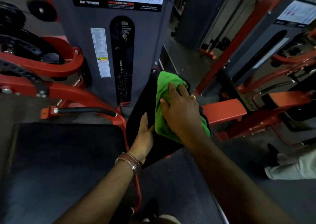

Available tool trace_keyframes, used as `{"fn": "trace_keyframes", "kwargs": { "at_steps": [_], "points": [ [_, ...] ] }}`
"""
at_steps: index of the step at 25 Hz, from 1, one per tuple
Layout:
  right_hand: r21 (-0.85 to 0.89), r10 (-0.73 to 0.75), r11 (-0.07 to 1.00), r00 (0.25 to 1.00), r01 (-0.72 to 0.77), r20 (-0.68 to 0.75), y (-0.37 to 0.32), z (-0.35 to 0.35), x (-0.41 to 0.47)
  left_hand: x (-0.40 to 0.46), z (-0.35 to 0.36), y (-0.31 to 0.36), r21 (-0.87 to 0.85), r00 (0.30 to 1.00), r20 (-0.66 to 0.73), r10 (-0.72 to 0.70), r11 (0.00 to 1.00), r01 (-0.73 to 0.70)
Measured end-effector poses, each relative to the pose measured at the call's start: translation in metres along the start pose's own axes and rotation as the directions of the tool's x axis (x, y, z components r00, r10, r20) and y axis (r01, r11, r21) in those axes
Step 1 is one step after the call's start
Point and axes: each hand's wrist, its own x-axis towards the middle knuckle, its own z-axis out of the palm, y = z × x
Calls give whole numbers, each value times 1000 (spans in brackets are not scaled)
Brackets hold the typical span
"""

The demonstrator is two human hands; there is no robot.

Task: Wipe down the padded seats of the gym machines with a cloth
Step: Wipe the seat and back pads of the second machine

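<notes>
A bright green cloth [164, 94] lies bunched on a black padded back rest [145, 102] that stands tilted in the middle of the view. My right hand [181, 111] presses flat on the cloth, fingers spread over it and gripping its folds. My left hand [144, 138] rests on the lower left edge of the same pad, fingers together and extended, touching the pad beside the cloth. A wide black padded seat [65, 147] lies lower left, with nothing on it.
A grey weight-stack tower [109, 41] with labels stands right behind the pad. Red machine arms [56, 66] and a black-grip handle [85, 111] crowd the left. More red frames [224, 111] stand on the right. Another person's light trouser leg and dark shoe [290, 165] stand at right.
</notes>
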Motion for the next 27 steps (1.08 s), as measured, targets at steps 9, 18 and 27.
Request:
{"fn": "trace_keyframes", "kwargs": {
  "at_steps": [9,18,27],
  "points": [
    [-288,-187,938,981,194,53,-41,3,91,31,8,-36,413,892,-79,446,829,-378],
    [-465,-223,795,900,390,373,-87,21,154,53,-20,-44,126,988,-117,96,989,-81],
    [-577,-168,538,749,614,640,-127,145,147,75,-67,-102,89,996,-91,-3,996,11]
  ]
}}
